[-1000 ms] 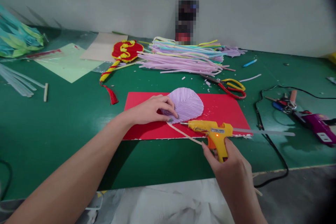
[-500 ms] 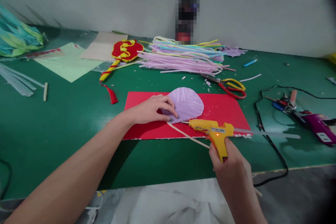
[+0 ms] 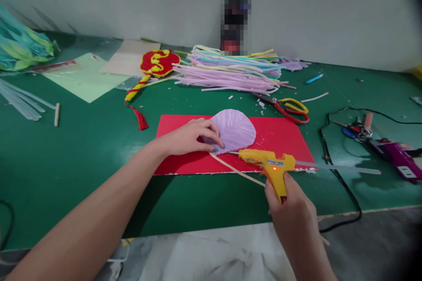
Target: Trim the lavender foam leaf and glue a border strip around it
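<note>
My right hand [image 3: 293, 210] is wrapped round the handle of a yellow hot glue gun [image 3: 265, 161], its small orange light lit and a clear glue stick [image 3: 349, 168] out of its back. The metal nozzle points left at the lower edge of a lilac, ribbed, rounded piece made of pipe cleaners [image 3: 235, 129]. My left hand [image 3: 194, 137] is closed over that piece's left side, thumb and fingertips pressing its lower left edge. From beneath these fingertips a pale pipe cleaner [image 3: 237, 171] runs down right towards my right hand. The piece lies on a red board [image 3: 277, 140].
Bundled pastel pipe cleaners [image 3: 227, 74] lie behind the board. Scissors [image 3: 290, 109] rest at its upper right. A red and yellow fan-shaped ornament [image 3: 160, 63] with a tassel is at back left. A black cable [image 3: 325, 145], keys [image 3: 362, 131] and a purple tool [image 3: 395, 156] lie right.
My right hand and the glue gun have shifted very slightly right, the nozzle staying close to the lilac piece's lower edge. My left hand has kept its place.
</note>
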`<act>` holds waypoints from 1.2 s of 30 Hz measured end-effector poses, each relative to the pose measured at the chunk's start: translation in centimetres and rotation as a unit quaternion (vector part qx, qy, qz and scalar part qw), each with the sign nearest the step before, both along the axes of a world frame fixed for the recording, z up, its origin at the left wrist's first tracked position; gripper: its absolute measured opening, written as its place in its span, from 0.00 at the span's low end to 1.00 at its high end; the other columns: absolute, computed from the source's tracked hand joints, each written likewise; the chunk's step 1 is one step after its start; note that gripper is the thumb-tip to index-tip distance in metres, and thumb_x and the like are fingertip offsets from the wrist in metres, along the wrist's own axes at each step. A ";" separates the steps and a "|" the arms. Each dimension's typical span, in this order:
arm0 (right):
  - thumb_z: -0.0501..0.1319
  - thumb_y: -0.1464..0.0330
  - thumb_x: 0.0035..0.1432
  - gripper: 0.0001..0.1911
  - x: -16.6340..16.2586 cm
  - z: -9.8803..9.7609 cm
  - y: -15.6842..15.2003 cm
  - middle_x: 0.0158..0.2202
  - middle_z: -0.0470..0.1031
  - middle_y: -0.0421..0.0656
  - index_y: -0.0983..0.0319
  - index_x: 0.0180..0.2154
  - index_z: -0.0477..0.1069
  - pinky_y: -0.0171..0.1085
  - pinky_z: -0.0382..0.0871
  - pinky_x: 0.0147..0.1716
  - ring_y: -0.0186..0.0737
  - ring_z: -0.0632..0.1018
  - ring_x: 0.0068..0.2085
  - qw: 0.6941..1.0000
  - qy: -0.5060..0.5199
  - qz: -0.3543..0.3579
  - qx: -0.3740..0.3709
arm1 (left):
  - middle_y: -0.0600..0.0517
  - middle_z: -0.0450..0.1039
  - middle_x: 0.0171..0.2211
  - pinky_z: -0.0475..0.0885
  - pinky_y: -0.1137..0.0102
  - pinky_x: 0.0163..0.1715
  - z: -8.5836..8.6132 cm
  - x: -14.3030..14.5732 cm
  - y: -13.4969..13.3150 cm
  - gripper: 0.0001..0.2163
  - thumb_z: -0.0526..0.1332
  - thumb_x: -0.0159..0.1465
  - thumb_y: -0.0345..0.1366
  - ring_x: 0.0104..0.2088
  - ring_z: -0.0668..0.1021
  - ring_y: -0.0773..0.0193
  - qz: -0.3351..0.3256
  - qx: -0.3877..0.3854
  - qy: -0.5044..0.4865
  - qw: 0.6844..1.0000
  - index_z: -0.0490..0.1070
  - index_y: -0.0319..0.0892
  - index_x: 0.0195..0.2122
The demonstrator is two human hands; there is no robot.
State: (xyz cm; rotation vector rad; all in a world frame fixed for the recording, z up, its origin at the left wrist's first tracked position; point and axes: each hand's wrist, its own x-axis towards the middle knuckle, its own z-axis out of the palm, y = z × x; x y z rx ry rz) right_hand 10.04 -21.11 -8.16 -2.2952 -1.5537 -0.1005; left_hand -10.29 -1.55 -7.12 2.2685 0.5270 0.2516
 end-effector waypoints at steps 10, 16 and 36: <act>0.46 0.56 0.60 0.21 0.0 0.1 0.1 0.24 0.71 0.47 0.65 0.34 0.68 0.35 0.58 0.22 0.40 0.71 0.24 1.000 -0.010 -0.015 0.001 | 0.53 0.66 0.42 0.60 0.68 0.48 0.1 0.0 0.0 0.08 0.59 0.60 0.35 0.45 0.68 0.64 -0.003 0.001 -0.002 1.000 0.76 0.50 0.39; 0.51 0.56 0.54 0.16 0.7 1.0 0.1 0.21 0.69 0.43 0.61 0.29 0.66 0.34 0.56 0.19 0.38 0.68 0.20 0.999 -0.004 -0.052 -0.014 | 0.53 0.66 0.42 0.61 0.67 0.48 0.1 0.0 0.0 0.08 0.59 0.60 0.36 0.45 0.68 0.63 -0.004 -0.005 -0.004 1.000 0.76 0.50 0.39; 0.49 0.42 0.51 0.32 15.1 1.9 3.7 0.34 0.71 0.55 0.62 0.38 0.72 0.50 0.66 0.33 0.60 0.71 0.45 0.980 -0.170 -0.093 0.041 | 0.53 0.67 0.43 0.60 0.67 0.48 0.2 0.0 -0.1 0.08 0.59 0.61 0.37 0.45 0.68 0.63 0.008 -0.007 0.009 1.000 0.76 0.52 0.39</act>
